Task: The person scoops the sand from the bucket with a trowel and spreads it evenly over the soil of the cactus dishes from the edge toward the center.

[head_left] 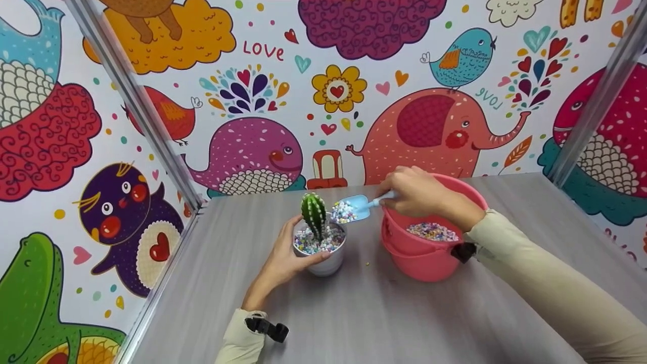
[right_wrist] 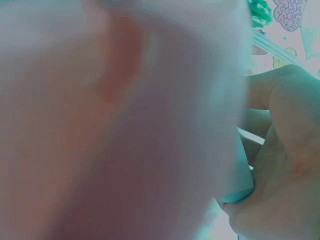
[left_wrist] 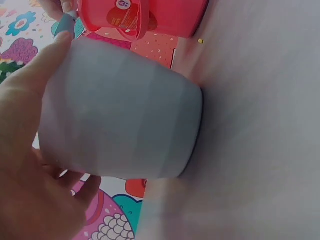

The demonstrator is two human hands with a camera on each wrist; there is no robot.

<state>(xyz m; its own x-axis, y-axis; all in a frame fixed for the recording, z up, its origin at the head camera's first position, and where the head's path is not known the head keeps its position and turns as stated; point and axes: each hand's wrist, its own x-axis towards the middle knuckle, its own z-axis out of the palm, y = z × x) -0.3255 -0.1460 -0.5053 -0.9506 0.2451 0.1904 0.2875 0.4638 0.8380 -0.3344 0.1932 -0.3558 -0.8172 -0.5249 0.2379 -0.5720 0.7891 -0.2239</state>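
My left hand (head_left: 278,260) grips a light grey pot (head_left: 329,267), thumb at the near side of the rim and fingers round the far left. A green cactus (head_left: 314,215) stands upright in it, among multicoloured pebbles (head_left: 309,244). In the left wrist view the pot (left_wrist: 120,110) stands on the table with its wall facing the camera. My right hand (head_left: 417,192), above a pink bucket (head_left: 422,265), holds a light blue toy shovel (head_left: 361,206) by its handle. Small pebbles (head_left: 343,212) lie on the blade, whose tip is right at the pot's rim. The right wrist view is mostly blurred.
More coloured pebbles (head_left: 433,231) lie inside the bucket, its handle hanging down in front. One tiny yellow pebble (head_left: 367,263) is on the grey table (head_left: 354,323) between pot and bucket. Printed panels (head_left: 273,101) with cartoon animals rise behind and at the sides.
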